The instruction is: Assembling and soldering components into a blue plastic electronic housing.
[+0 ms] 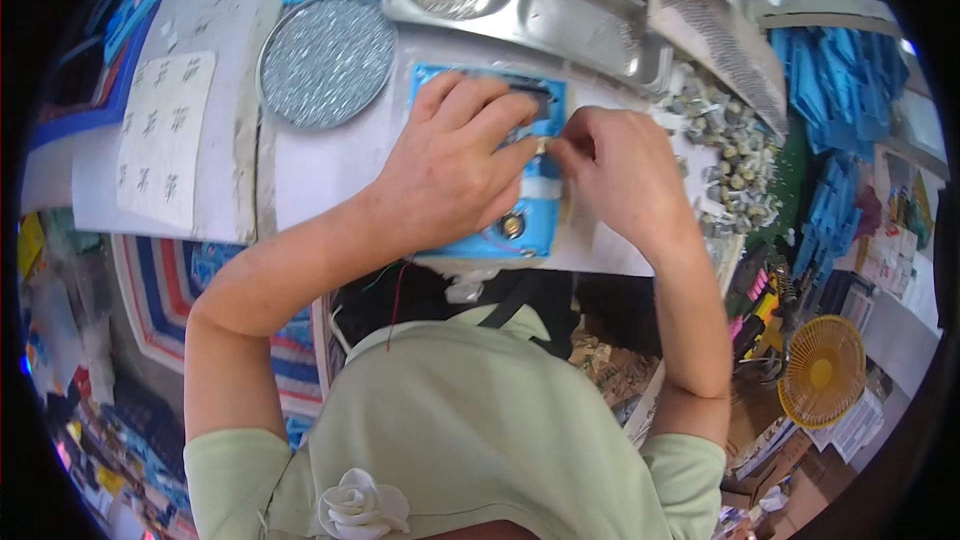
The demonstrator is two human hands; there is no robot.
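A blue plastic casing (538,215) lies on the worktable in front of me, with a round brass-coloured part (513,227) near its lower end and a white band across it. Over its left side my left hand (455,165) is curled, fingers bent down on it; the thumb is partly hidden. My right hand (625,175) is closed in a pinch at the casing's right edge, meeting the left fingers. What sits between the right fingertips is too small to name. Thin red and green wires (397,300) hang below my left wrist, off the table edge.
A round dish of small metal pins (328,62) stands at the far left, beside a steel compartment tray (578,15). Many small motor-like parts (735,155) are heaped on the right. Blue casings (835,60) pile beyond. A yellow basket (822,372) sits lower right; a marked paper sheet (165,140) lies left.
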